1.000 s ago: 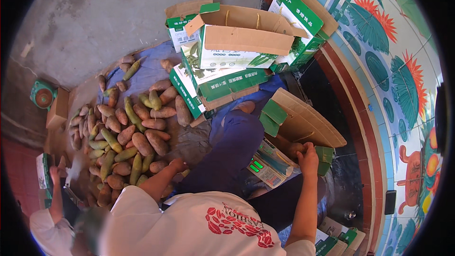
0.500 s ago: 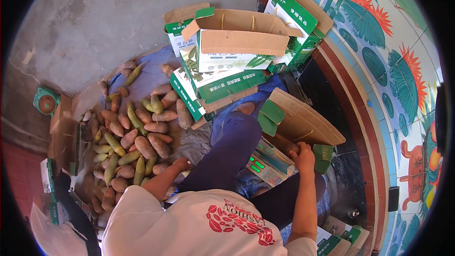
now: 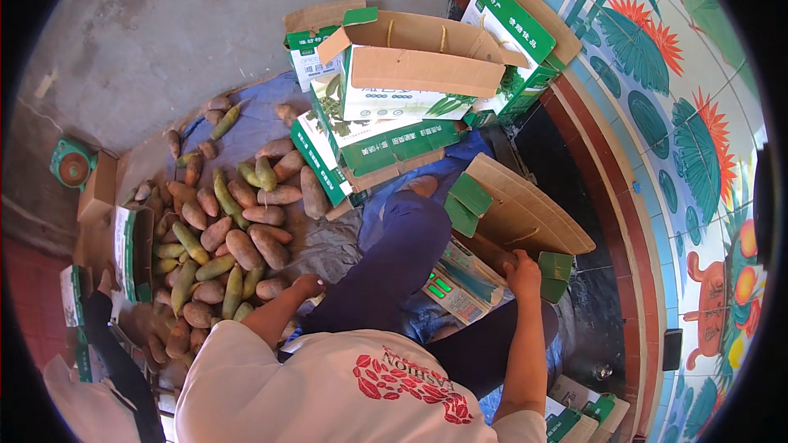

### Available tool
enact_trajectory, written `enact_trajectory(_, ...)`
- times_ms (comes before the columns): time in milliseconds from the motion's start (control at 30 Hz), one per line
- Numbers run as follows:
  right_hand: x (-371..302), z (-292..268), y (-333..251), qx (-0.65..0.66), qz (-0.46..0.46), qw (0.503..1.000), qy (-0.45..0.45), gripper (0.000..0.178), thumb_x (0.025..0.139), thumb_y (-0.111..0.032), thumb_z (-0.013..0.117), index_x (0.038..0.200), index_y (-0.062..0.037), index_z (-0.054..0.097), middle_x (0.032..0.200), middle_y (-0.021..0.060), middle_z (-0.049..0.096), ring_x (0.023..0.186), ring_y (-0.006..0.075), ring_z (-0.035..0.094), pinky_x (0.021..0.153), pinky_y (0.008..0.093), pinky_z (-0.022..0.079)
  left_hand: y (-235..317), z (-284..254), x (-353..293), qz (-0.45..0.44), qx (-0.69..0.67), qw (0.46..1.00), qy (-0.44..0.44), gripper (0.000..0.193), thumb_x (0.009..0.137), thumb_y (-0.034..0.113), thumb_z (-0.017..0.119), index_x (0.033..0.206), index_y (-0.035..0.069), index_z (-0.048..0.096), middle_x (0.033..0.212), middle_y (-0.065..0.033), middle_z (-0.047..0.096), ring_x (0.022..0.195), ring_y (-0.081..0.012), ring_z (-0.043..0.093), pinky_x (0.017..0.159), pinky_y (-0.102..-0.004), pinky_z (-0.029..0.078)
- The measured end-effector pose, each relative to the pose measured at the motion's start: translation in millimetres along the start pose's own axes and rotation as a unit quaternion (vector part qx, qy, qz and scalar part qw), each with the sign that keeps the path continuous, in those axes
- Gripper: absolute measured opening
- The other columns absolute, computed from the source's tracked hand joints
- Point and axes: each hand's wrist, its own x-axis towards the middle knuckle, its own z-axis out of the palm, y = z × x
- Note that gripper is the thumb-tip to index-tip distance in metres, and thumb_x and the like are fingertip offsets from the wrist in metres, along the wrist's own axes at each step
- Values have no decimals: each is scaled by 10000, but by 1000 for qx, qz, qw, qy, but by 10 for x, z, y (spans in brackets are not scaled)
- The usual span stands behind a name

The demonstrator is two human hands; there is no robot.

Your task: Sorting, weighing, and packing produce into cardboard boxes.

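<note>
My right hand (image 3: 523,272) grips the near edge of an open cardboard carton (image 3: 533,209) with green flaps, fingers bent over its rim. The carton rests on a scale (image 3: 460,283) with a lit green display, between my legs. My left hand (image 3: 309,285) hangs low beside my left thigh, next to the pile's near right edge. Its fingers are too small and partly hidden to read. Left of it lies a heap of long reddish-brown radishes or sweet potatoes (image 3: 244,250) mixed with green radishes (image 3: 191,242), on a blue and grey sheet (image 3: 324,246).
Open green-and-white cartons (image 3: 423,74) are stacked ahead. Another carton (image 3: 125,254) stands left of the heap, near a co-worker's hand (image 3: 105,283) and dark sleeve. A green round device (image 3: 74,162) sits by the wall. More cartons (image 3: 587,410) lie at lower right.
The co-worker's hand and dark sleeve have come up at left, and a green-and-white carton now shows beside the heap. My left hand has shifted slightly; my right hand stays on the carton.
</note>
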Motion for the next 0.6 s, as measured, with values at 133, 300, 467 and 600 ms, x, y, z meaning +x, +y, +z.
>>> enact_trajectory(133,-14,-71,-43,33,37,998,-23,385,758,-198,670,1094,-38,571,1028,204,619,947,363,593,802,428,473,143,-75,-52,10,-4,1000,-24,377,733,361,649,1032,133,652,1055,-126,639,1009,-302,597,879,-384,467)
enact_trajectory(300,40,39,-75,134,-78,983,94,337,780,-113,630,1105,-40,581,973,201,638,905,362,615,800,413,479,99,-35,-1,-22,-31,999,-30,371,739,363,635,1027,130,653,1032,-128,644,988,-295,606,860,-385,474)
enact_trajectory(467,89,100,58,183,-39,981,43,295,798,-88,611,1085,-26,584,1002,189,631,900,337,619,793,392,484,141,-42,-42,-17,-35,999,-35,349,751,341,609,1018,122,653,1007,-134,648,966,-291,614,840,-385,479)
enact_trajectory(600,17,59,-47,88,-78,992,41,222,816,-106,605,1023,-25,604,962,173,632,863,344,612,761,394,485,141,-42,-100,12,19,999,-27,322,775,334,619,1014,121,658,982,-124,662,911,-281,635,838,-373,482)
